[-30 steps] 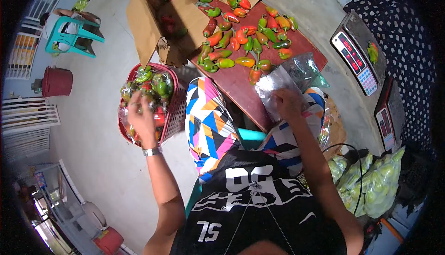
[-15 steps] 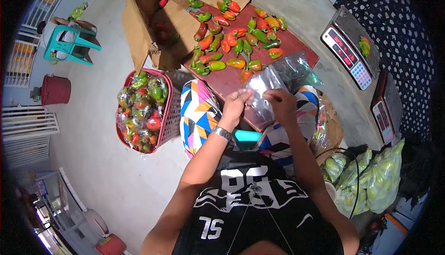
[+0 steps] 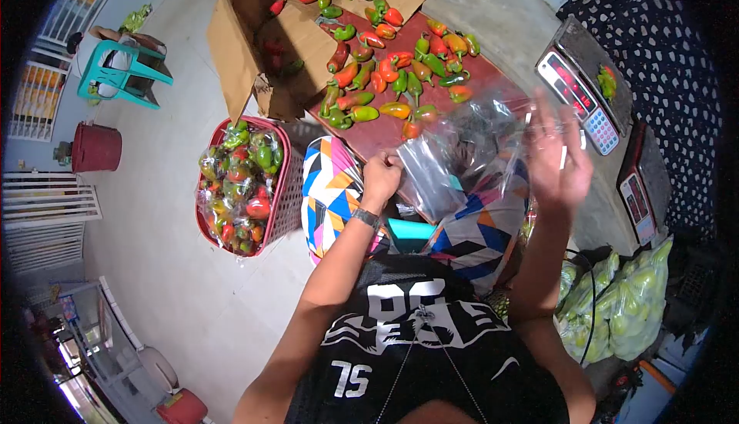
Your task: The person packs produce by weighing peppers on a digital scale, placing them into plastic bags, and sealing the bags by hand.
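Observation:
Above my lap, at the front edge of the red board (image 3: pixel 504 77), my left hand (image 3: pixel 382 176) pinches the edge of a clear plastic bag (image 3: pixel 431 177). To the right, my right hand (image 3: pixel 556 154) is raised with its fingers spread, slightly blurred, beside more clear plastic (image 3: pixel 489 120). Red, green and orange peppers (image 3: pixel 385 73) lie scattered over the board beyond the bag. On my left, a pink basket (image 3: pixel 291 185) holds bagged peppers (image 3: pixel 240 181).
An opened cardboard box (image 3: pixel 231 39) stands at the far left of the board. Two digital scales (image 3: pixel 573 89) are at the right, one bearing a pepper. Bags of green produce (image 3: pixel 635 301) sit at the lower right. A teal chair (image 3: pixel 115 73) stands far left.
My left hand came from the basket to the plastic bag. My right hand has swung away to the right and opened. The plastic is now spread wider between my hands.

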Tool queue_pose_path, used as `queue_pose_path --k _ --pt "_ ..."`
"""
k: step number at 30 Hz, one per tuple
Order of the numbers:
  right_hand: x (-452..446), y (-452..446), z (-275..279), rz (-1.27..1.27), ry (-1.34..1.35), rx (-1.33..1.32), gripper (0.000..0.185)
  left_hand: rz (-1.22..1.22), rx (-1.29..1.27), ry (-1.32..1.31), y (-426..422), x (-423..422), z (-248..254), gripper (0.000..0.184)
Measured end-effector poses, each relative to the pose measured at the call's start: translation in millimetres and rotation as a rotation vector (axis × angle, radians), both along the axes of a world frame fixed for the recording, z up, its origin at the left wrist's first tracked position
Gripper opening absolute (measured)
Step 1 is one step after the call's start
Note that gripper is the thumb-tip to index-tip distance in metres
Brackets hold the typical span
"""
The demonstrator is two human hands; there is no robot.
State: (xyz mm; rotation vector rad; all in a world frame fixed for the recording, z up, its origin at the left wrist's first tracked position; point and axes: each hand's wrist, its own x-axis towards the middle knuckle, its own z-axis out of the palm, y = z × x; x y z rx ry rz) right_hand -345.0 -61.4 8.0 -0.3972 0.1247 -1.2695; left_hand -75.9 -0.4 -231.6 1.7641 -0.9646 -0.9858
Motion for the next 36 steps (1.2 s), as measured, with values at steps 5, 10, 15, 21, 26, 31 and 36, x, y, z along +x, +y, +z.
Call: queue_pose_path --k 5,10,15,21,26,31,36 --pt "-30 -12 7 0.016 -0.143 0.046 0.03 0.124 -0.183 -0.219 4 -1 31 0.042" --pt "-66 -8 -25 -0.05 -0.143 0.141 0.027 -0.069 -0.178 0.693 -14 -28 100 0.061" --pt "-104 13 -77 -0.284 -0.107 0.374 0.026 -0.239 0.087 1.529 -15 -32 131 0.091" --pt "-103 38 -94 -0.333 0.244 0.394 0.049 -0.317 0.122 1.124 35 -21 154 0.043" --pt "-89 43 -95 -0.401 0.574 0.351 0.048 -0.203 0.226 1.036 56 -18 139 0.02" --pt "-100 34 -130 -0.403 0.394 0.426 0.039 -0.184 0.203 0.788 55 -13 136 0.01" --pt "-145 32 -174 -0.743 1.174 0.49 0.024 -0.147 0.063 0.669 54 4 135 0.008"
